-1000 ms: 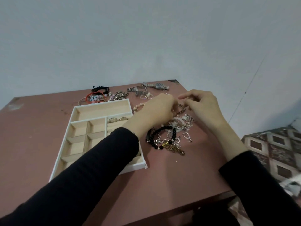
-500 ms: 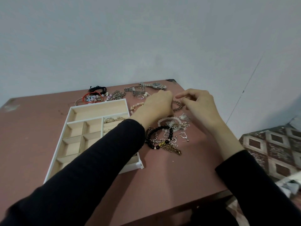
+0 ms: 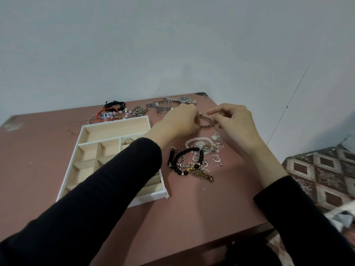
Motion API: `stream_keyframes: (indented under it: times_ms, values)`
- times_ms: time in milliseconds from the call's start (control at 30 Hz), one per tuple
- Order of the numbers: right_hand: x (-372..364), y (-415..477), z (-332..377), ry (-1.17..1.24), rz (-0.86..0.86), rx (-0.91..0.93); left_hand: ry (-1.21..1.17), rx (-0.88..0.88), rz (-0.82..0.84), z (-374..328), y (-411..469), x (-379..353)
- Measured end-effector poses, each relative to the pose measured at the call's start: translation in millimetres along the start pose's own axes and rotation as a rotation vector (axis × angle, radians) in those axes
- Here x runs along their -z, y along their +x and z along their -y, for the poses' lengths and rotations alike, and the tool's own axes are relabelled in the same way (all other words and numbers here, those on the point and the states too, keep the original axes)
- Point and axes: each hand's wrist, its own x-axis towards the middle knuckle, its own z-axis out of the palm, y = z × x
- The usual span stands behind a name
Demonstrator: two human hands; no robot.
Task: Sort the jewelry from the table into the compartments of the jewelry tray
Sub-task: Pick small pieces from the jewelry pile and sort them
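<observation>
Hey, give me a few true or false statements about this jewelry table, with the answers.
1. The left hand and right hand both hold the chain bracelet. True.
2. The watch lies in the tray. False: it lies on the table, near the far edge.
3. The black bead bracelet lies on the table, right of the tray. True.
4. The red bracelet is in the tray's long compartment. False: it lies on the table beyond the tray.
</observation>
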Motion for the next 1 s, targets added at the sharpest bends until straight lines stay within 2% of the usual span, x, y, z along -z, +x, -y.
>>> stream_keyframes:
  times_ms: [67, 267, 433, 600, 767, 900, 1000]
  values:
    - [0.9, 0.7, 0.0, -0.025, 0.032, -0.006, -0.076, -0.027, 0.048, 0.9, -1.5, 3.2]
    - [4.3, -4.6, 3.3, -0.284, 0.289, 0.041, -0.052, -0.054, 0.107, 2.5, -3.0, 5.6]
    - [1.4, -3.5, 2.3, -0.461, 0.337, 0.121, -0.058, -0.022, 0.124, 7.2, -6.7, 9.9]
    - [0.2, -2.1, 0.5, -0.427, 0.331, 0.136, -0.093, 0.037, 0.140, 14.1, -8.1, 11.1]
    - [0.2, -1.3, -5.5, -0.486, 0.448, 0.158, -0.127, 0.044, 0.102, 16.0, -13.3, 12.9]
    - [-3.5, -1.8, -5.2, -0.507, 0.435, 0.193, -0.124, 0.045, 0.090, 19.0, -14.0, 11.7]
    - [-3.1, -2.7, -3.7, -0.416, 0.407, 0.158, -0.133, 0.064, 0.095, 20.9, -14.4, 11.2]
